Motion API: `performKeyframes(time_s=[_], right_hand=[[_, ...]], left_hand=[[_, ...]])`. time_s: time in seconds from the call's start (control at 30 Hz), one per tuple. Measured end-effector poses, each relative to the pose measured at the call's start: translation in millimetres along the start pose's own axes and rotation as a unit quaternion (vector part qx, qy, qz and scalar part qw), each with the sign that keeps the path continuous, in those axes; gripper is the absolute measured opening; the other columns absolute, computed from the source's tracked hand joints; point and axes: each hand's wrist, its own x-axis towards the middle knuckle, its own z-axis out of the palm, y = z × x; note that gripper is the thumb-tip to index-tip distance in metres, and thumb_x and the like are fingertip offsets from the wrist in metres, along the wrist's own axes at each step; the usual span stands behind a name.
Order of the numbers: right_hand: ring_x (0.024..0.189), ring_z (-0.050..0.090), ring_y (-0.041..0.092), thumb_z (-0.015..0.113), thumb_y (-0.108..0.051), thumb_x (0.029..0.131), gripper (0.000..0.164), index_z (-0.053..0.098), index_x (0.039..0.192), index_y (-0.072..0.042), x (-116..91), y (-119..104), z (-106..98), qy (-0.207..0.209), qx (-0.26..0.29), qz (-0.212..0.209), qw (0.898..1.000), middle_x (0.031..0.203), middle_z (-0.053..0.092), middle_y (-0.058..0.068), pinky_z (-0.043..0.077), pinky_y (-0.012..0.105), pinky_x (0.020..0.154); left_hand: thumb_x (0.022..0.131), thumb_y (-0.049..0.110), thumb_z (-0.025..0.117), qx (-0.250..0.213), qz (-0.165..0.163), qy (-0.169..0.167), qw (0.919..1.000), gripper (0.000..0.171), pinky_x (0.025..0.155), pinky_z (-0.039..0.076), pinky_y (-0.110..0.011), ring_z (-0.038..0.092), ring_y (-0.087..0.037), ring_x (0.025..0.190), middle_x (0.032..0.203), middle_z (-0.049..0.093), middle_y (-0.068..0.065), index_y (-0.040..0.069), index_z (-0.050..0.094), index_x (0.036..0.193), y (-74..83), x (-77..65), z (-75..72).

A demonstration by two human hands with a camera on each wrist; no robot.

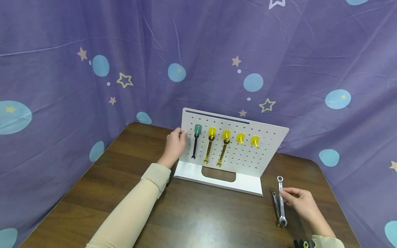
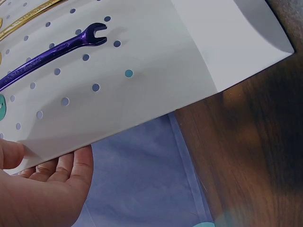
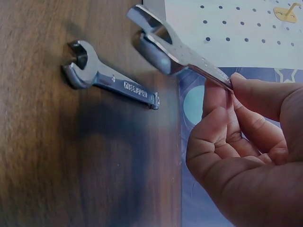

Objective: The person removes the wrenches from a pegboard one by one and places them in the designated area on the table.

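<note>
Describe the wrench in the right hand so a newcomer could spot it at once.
A white pegboard stands on the brown table. Past its lower right corner in the head view, the right hand pinches a silver wrench. Unlike the other silver wrench, lying on the table, it is held up.

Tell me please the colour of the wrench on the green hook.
Dark purple; the wrench shows best in the left wrist view.
</note>
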Motion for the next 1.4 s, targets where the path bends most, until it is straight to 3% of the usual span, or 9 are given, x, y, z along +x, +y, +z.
performKeyframes(time_s=[0.37, 1.0, 1.4], right_hand=[[0.074, 0.063, 0.015, 0.071, -0.012, 0.098, 0.036, 0.065, 0.117, 0.018, 0.2, 5.5, -4.4, -0.022, -0.004, 0.014, 1.0, 0.086, 0.069, 0.012, 0.055, 0.03, 0.068], [0.069, 0.063, 0.018, 0.073, -0.01, 0.095, 0.031, 0.068, 0.112, 0.016, -1.5, 13.6, -5.8, -0.017, -0.018, 0.021, 0.999, 0.079, 0.069, 0.011, 0.054, 0.031, 0.064], [0.068, 0.063, 0.017, 0.074, -0.01, 0.095, 0.03, 0.069, 0.109, 0.016, -2.3, 18.6, -8.8, -0.012, -0.03, 0.012, 0.999, 0.079, 0.069, 0.012, 0.054, 0.029, 0.063]], left_hand=[[0.108, 0.016, 0.054, 0.001, -0.007, -0.003, 1.0, 0.023, 0.063, 0.044, -0.039, 0.052, -0.027, 0.07, 0.077, 0.057, -0.013, -0.002, 0.061, 0.096, 0.2, 0.3, -0.3], [0.107, 0.016, 0.055, 0.004, 0.0, 0.005, 1.0, 0.023, 0.063, 0.045, -0.04, 0.053, -0.027, 0.07, 0.075, 0.057, -0.012, -0.001, 0.061, 0.094, -3.8, 1.0, 1.1], [0.107, 0.015, 0.054, 0.002, -0.005, 0.006, 1.0, 0.023, 0.064, 0.046, -0.041, 0.054, -0.028, 0.072, 0.078, 0.06, -0.014, -0.003, 0.062, 0.096, 3.0, -2.8, -0.3]])
